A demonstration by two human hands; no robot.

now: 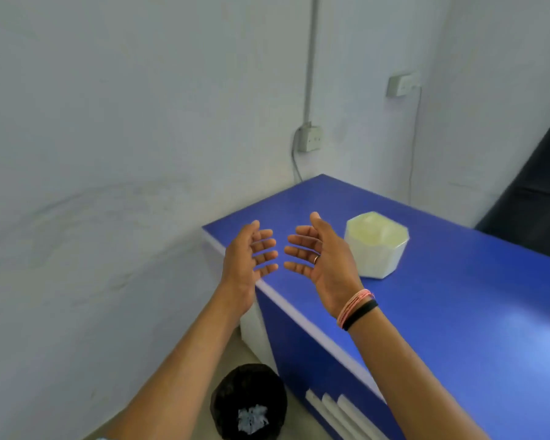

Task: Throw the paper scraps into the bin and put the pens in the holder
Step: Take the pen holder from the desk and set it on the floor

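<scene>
My left hand and my right hand are raised side by side over the left edge of the blue table, palms facing each other, fingers spread, both holding nothing. A pale hexagonal holder stands on the table just right of my right hand; its contents look blurred. On the floor below, a black bin sits by the table's left side, with white crumpled paper scraps inside it. No pens are visible.
White walls close in at the left and behind the table. Two wall sockets with cables hang above the table's far corner. A dark object leans at the far right. White slats run along the table's front.
</scene>
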